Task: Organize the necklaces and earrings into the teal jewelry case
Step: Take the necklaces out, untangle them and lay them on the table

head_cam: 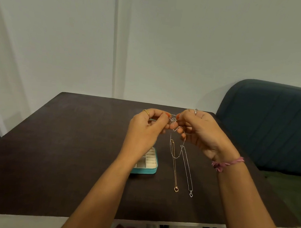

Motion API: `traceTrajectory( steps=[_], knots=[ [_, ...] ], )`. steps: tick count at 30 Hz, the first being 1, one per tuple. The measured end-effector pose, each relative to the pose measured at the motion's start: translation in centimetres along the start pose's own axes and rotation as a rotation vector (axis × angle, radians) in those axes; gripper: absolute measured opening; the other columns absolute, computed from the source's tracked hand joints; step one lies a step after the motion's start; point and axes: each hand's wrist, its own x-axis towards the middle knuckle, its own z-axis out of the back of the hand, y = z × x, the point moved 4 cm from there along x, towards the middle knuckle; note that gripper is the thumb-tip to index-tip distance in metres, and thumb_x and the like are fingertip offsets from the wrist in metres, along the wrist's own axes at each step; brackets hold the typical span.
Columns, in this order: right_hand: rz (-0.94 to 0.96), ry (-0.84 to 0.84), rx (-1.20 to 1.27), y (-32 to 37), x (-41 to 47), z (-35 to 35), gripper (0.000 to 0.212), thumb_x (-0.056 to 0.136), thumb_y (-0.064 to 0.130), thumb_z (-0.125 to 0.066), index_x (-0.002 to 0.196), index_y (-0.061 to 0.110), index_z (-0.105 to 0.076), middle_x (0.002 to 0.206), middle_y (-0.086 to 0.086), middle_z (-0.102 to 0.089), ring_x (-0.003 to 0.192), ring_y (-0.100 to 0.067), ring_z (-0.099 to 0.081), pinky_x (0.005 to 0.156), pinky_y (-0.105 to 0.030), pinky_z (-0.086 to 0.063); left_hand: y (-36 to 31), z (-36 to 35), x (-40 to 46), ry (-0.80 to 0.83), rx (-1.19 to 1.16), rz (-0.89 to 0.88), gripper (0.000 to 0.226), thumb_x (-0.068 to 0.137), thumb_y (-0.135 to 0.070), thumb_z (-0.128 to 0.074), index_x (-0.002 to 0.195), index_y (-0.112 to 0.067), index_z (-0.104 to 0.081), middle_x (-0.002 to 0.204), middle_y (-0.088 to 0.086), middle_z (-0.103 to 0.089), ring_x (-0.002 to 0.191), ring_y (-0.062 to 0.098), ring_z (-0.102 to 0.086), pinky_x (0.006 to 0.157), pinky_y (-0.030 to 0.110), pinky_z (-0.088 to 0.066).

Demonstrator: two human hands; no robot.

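Together, both raised hands, left [147,124] and right [198,130], pinch a silver chain [176,155] above the table [67,142].

Hands: left hand [147,126] and right hand [202,131] pinch a thin silver chain [176,150] at frame centre, its loop hanging down.
Surface [57,150]: dark brown.
Jewelry case [146,170]: teal, open, below the left hand.
Necklaces: gold necklace [175,171] beside silver necklace [188,172], lying stretched out, right of the case.

Matt dark wood-look table [66,151], thin shiny metal chains [186,166], smooth teal case [144,170], blue cloth sofa [276,124]
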Motion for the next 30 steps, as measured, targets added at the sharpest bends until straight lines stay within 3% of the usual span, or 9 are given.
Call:
traceTrajectory(
  steps=[5, 11, 16, 18, 21, 30],
  knots=[
    [-0.009, -0.007, -0.048, 0.0, -0.2, -0.1, 0.016, 0.091, 0.011, -0.053, 0.079, 0.009, -0.063, 0.057, 0.001, -0.061, 0.049, -0.007, -0.046, 0.052, -0.020, -0.039, 0.2, -0.3, -0.1, -0.003, 0.002, 0.023, 0.012, 0.095, -0.022, -0.054, 0.091, -0.024, -0.065, 0.079, -0.009, -0.068, 0.075, -0.001, -0.064, 0.067, 0.014, -0.053],
    [-0.053, 0.034, 0.116, -0.2, 0.0, 0.0, 0.017, 0.090, 0.012, -0.056, 0.077, 0.013, -0.067, 0.059, 0.004, -0.058, 0.054, -0.005, -0.047, 0.058, -0.021, -0.041, 0.6, -1.2, -0.3, 0.142, -0.321, 0.296, 0.017, 0.095, -0.020, -0.052, 0.096, -0.012, -0.067, 0.089, 0.003, -0.069, 0.087, 0.009, -0.065, 0.070, 0.021, -0.051],
    [-0.046, 0.035, 0.109, -0.3, 0.0, 0.3, 0.019, 0.087, 0.016, -0.063, 0.070, 0.014, -0.070, 0.059, 0.003, -0.060, 0.055, -0.007, -0.049, 0.052, -0.016, -0.046, 0.5, -1.2, -0.4, 0.147, -0.384, 0.260, 0.011, 0.096, -0.015, -0.053, 0.093, -0.011, -0.062, 0.077, 0.002, -0.070, 0.074, 0.010, -0.066, 0.069, 0.021, -0.053],
    [-0.031, 0.053, 0.097, -0.2, 0.0, 0.5, 0.010, 0.083, 0.017, -0.067, 0.078, 0.010, -0.071, 0.062, 0.002, -0.061, 0.056, -0.007, -0.049, 0.051, -0.015, -0.047, 0.4, -1.1, -0.5, 0.159, -0.437, 0.267, 0.009, 0.096, -0.013, -0.053, 0.094, -0.009, -0.060, 0.074, 0.002, -0.069, 0.070, 0.010, -0.067, 0.068, 0.021, -0.055],
    [0.000, 0.091, 0.115, -0.2, 0.0, 0.8, 0.013, 0.081, 0.017, -0.067, 0.089, 0.008, -0.071, 0.067, 0.001, -0.065, 0.060, -0.006, -0.053, 0.055, -0.015, -0.048, 0.1, -1.1, -0.6, 0.174, -0.509, 0.282, 0.008, 0.095, -0.010, -0.053, 0.097, -0.006, -0.060, 0.074, 0.004, -0.070, 0.069, 0.011, -0.067, 0.067, 0.021, -0.056],
    [0.155, 0.095, 0.065, 0.0, 0.1, 1.3, 0.016, 0.086, 0.007, -0.062, 0.099, 0.013, -0.065, 0.078, 0.003, -0.072, 0.073, -0.007, -0.064, 0.066, -0.019, -0.052, 0.0, -1.0, -0.6, 0.174, -0.597, 0.315, 0.006, 0.094, -0.006, -0.054, 0.093, -0.007, -0.059, 0.071, 0.005, -0.068, 0.065, 0.012, -0.066, 0.062, 0.020, -0.056]
  ],
)
